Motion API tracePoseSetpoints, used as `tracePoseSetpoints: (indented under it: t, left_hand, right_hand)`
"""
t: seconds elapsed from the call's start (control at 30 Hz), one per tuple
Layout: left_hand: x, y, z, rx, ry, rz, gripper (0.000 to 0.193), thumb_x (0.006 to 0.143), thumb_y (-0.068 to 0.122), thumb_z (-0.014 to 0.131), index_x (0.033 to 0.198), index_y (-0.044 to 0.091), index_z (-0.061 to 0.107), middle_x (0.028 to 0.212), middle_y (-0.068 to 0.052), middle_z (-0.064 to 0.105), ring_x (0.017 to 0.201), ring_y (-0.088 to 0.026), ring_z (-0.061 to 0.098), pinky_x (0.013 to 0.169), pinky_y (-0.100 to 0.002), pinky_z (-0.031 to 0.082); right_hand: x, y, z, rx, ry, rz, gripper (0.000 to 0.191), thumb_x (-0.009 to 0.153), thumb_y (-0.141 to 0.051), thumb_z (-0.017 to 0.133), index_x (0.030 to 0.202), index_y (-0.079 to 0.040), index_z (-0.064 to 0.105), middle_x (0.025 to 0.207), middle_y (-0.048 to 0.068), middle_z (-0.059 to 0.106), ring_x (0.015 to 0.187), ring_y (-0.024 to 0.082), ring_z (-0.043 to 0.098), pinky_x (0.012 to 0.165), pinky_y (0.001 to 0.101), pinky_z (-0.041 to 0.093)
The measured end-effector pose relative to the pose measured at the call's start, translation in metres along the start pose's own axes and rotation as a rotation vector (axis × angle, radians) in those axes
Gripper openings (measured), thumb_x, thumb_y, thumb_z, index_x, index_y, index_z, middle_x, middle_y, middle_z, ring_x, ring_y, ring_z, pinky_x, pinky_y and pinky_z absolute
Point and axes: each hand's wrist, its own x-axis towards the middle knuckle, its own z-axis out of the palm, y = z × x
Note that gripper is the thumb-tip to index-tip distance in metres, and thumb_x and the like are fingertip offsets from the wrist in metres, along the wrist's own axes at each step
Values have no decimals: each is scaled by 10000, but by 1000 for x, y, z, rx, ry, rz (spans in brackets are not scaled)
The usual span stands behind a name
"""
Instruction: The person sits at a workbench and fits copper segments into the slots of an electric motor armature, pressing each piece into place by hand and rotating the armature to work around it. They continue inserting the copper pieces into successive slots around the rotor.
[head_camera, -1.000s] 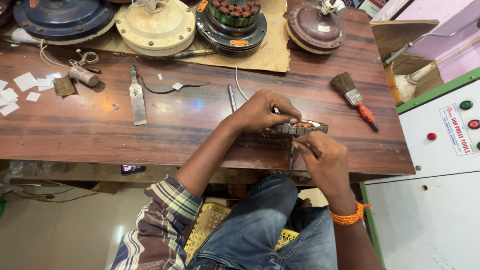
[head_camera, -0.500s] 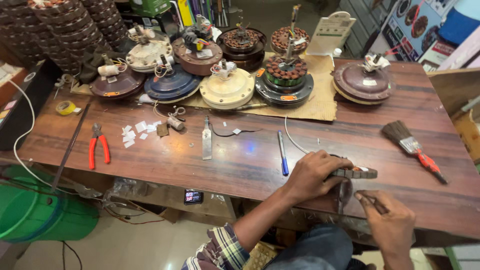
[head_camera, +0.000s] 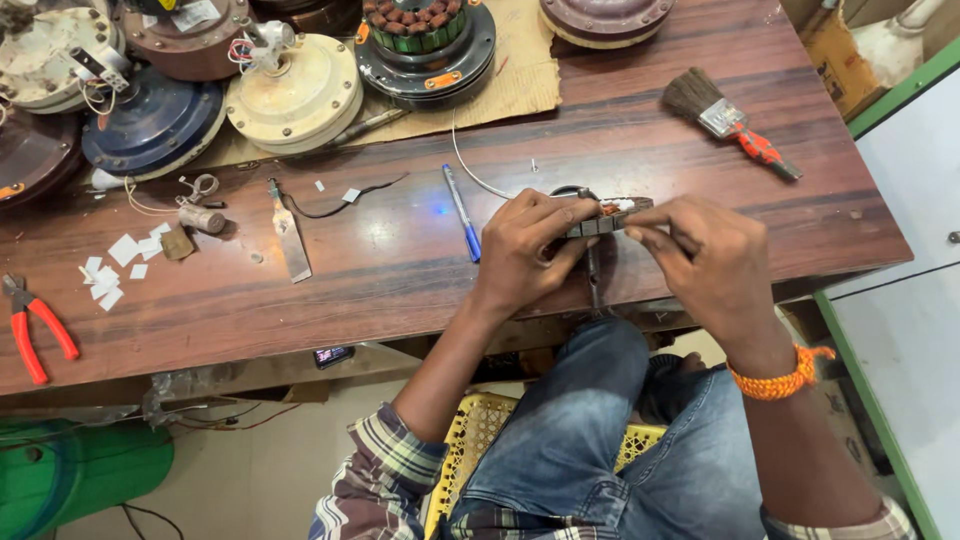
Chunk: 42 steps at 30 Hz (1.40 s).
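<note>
Nearest me, at the front edge of the desk, my left hand has its fingers clamped around a small dark metal part with copper-coloured bits on top, and my right hand pinches the same part from its other end, fingers closed tight; the two hands meet over the right half of that edge. A thin dark tool hangs down from the part between them.

Compared with half a second ago, my head has dropped closer and tilted: the far row of motors now runs off the top, and the red pliers sit at the left margin. The hands grip as before.

Just beyond my left hand a blue pen lies on the wood. Farther left lie a flat metal blade, white paper scraps and a small cylinder. Toward the far right corner rests a brush with an orange handle.

Along the far edge, on a cardboard sheet, stand a cream motor housing and an open black housing holding copper windings; a blue housing sits just left.
</note>
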Motion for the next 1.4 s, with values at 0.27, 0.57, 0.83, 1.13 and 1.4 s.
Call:
tracePoseSetpoints:
  t: [0.27, 0.57, 0.83, 1.13, 1.4]
  left_hand:
    - [-2, -4, 2, -61, -14, -47, 443, 780, 85, 830, 1206, 158, 733, 1149, -2, 754, 956, -213, 668, 880, -335, 567]
    - [-5, -7, 5, -95, 29, -85, 422, 773, 80, 822, 1183, 143, 747, 1143, -15, 758, 964, -215, 659, 895, -337, 556]
    - [-4, -3, 7, -110, 43, -107, 383, 793, 91, 831, 1166, 141, 760, 1118, -23, 760, 940, -227, 649, 879, -345, 537]
    - [-3, -2, 7, -102, 26, -105, 400, 797, 90, 834, 1182, 163, 752, 1146, -1, 759, 941, -222, 647, 893, -347, 533]
    - [20, -6, -3, -260, -113, -543, 442, 833, 369, 793, 1182, 110, 713, 936, -81, 779, 840, -174, 730, 758, -342, 570]
  right_hand:
    - [15, 5, 0, 14, -66, 126, 114, 923, -43, 776, 1034, -32, 749, 782, 126, 650, 560, 200, 538, 532, 355, 408]
    - [7, 4, -3, 25, -156, 23, 89, 892, -41, 767, 965, -18, 720, 813, 109, 683, 630, 199, 611, 579, 337, 462]
    - [15, 5, -4, 42, -124, -8, 123, 892, -60, 781, 976, -7, 709, 820, 120, 668, 630, 221, 598, 576, 353, 446]
    - [43, 22, 11, -9, -145, -44, 109, 925, -104, 763, 995, -34, 718, 866, 146, 707, 742, 279, 694, 641, 383, 517]
    - [78, 45, 37, -146, -301, 18, 175, 845, -204, 814, 964, -82, 779, 729, 166, 694, 644, 300, 680, 591, 407, 505]
